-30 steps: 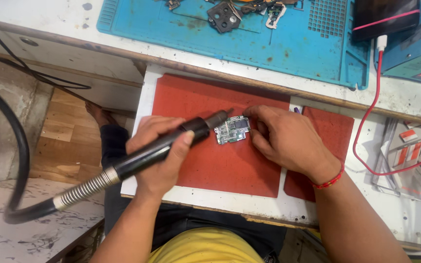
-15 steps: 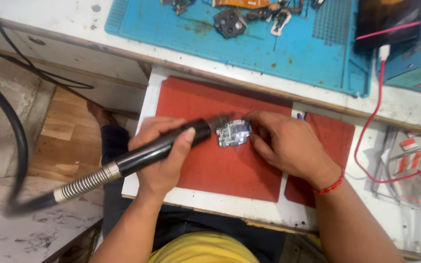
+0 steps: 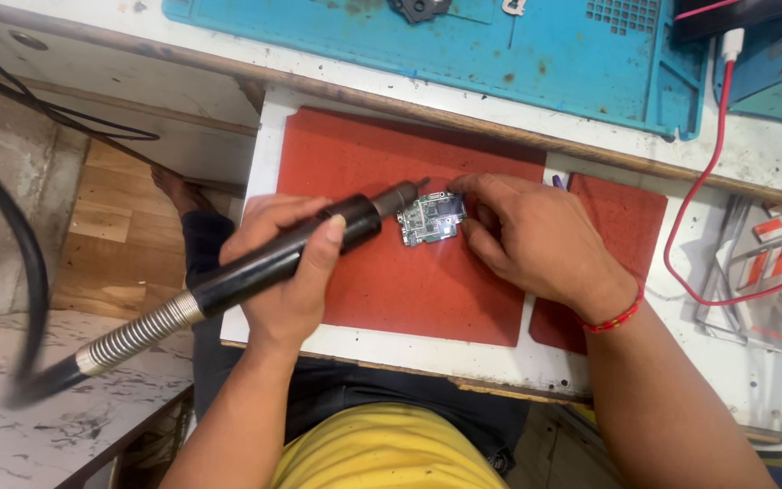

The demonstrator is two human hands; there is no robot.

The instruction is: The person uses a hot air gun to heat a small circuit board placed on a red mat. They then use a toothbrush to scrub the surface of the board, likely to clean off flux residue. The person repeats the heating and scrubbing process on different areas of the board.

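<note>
A small green circuit board (image 3: 429,218) lies on a red mat (image 3: 391,272) on a white pull-out shelf. My left hand (image 3: 278,272) grips a black hot-air handpiece (image 3: 282,258) with a coiled metal sleeve and a thick black hose; its metal nozzle points at the board's upper left corner. My right hand (image 3: 531,237) rests on the mat to the right of the board, with fingertips touching the board's top right edge. A red thread band sits on that wrist.
A blue work mat (image 3: 536,45) with loose parts covers the bench behind. A red cable (image 3: 694,195) with a white plug loops down at the right. Printed packets (image 3: 771,263) lie at the far right. A second red mat (image 3: 613,226) lies beside the first.
The view has shifted so the hands and board sit lower in the frame. The nozzle stays at the board's left edge and my right hand keeps holding the board.
</note>
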